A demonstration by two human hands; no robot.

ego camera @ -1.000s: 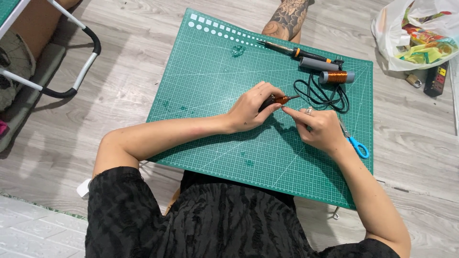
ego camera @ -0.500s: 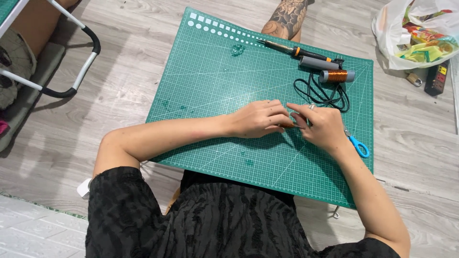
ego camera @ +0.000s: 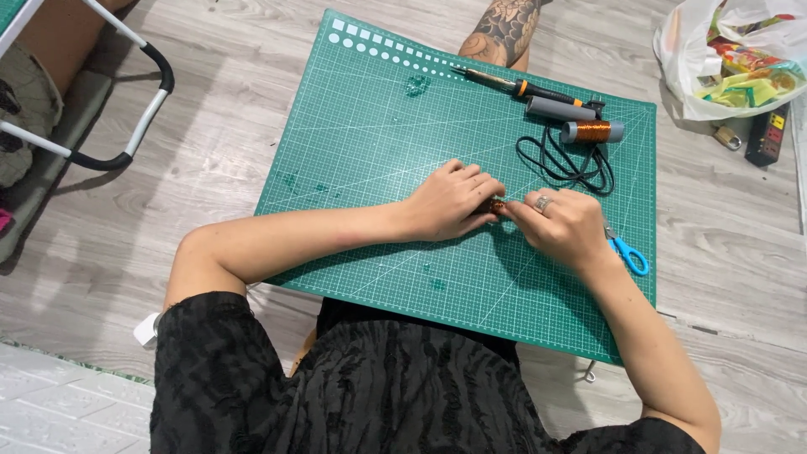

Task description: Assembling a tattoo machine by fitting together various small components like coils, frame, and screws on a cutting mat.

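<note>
At the frame's centre the left hand (ego camera: 450,202) and right hand (ego camera: 565,225) meet fingertip to fingertip, both pinching a small copper-coloured piece (ego camera: 497,205) — mostly hidden — pressed low against the green cutting mat (ego camera: 361,126), seemingly for steadiness.

Looks like somebody's room at home turned into a hobby electronics spot, not a real workshop. The person is sitting right on a grey wood-look laminate floor (ego camera: 210,176) with a green gridded cutting mat (ego camera: 378,134) laid flat on it as the work surface. On the mat there's a soldering iron (ego camera: 513,84), a spool of copper wire (ego camera: 593,131), a coiled black cord (ego camera: 567,164) and blue-handled scissors (ego camera: 626,252). Off to the side sits a white plastic bag (ego camera: 723,59) stuffed with colourful packets, plus a black power strip (ego camera: 767,134), and the white tubular frame of a folding chair (ego camera: 126,109).
</note>
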